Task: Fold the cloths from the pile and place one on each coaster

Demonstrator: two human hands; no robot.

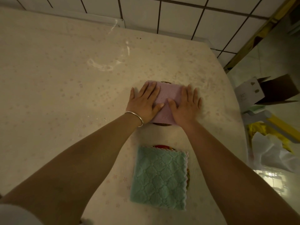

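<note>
A folded pink cloth lies on a dark round coaster, of which only thin slivers show at the cloth's far and near edges. My left hand presses flat on the cloth's left side and my right hand presses flat on its right side, fingers straight. Nearer to me a folded green quilted cloth covers a second coaster, whose red and patterned rim peeks out at the top and right.
The table wears a pale flowered plastic cover. A tiled wall runs behind it. To the right of the table's edge stand a cardboard box, yellow items and a white bag.
</note>
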